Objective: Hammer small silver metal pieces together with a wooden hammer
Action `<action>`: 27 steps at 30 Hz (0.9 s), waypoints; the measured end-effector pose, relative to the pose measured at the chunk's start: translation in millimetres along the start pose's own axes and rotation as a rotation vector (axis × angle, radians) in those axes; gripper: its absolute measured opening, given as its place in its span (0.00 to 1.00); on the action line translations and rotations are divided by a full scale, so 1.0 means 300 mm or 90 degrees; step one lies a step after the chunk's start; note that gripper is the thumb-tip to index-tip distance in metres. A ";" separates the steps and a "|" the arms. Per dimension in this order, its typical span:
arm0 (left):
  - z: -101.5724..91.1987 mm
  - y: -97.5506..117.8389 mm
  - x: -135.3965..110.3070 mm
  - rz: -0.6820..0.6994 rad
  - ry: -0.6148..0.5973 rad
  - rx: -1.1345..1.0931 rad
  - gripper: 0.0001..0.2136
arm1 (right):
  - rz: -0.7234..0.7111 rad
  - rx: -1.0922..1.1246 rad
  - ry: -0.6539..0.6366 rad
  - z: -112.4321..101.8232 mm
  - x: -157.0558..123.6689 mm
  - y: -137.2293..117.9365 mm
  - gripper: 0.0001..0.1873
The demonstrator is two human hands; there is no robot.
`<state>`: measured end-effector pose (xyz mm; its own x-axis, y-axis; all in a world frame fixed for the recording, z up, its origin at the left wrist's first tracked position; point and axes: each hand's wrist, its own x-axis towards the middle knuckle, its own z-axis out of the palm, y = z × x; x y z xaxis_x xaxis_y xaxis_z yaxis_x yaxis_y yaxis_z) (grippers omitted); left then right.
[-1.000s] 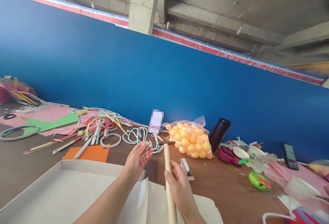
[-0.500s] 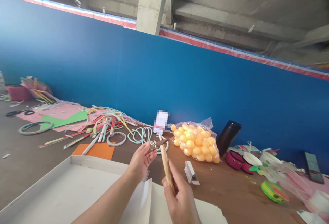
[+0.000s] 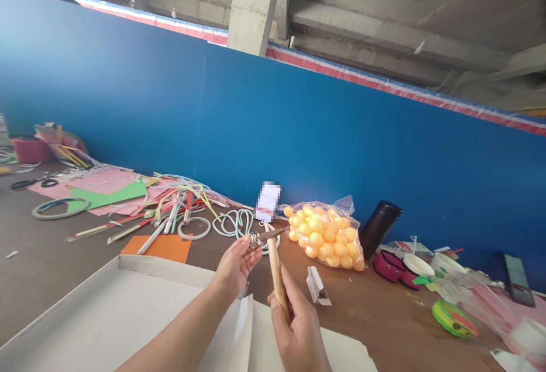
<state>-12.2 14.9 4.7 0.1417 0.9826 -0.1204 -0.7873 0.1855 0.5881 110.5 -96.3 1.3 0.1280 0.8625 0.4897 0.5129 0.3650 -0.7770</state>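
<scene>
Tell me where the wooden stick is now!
In the head view, the wooden stick is low in the middle, held in the right hand, just right of the left hand and left of the bag of orange balls.

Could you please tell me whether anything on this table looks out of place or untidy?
Only untidiness stands out: thin multicoloured strips lie crisscrossed in a jumbled heap, partly over pink paper sheets, and a small white scrap lies stray at far left. I see no obvious spill or damage.
</scene>
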 end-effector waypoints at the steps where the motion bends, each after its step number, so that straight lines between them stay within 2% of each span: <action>1: -0.001 -0.001 0.000 -0.001 0.003 -0.004 0.03 | 0.000 -0.002 0.000 0.001 0.000 0.000 0.26; 27: 0.010 0.007 -0.013 -0.037 0.009 -0.014 0.05 | -0.005 0.001 0.015 0.002 -0.002 -0.007 0.26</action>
<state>-12.5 11.6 8.7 0.1790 0.9700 -0.1646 -0.7914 0.2413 0.5617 109.0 -97.4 2.4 0.1432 0.8513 0.5048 0.5128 0.3724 -0.7735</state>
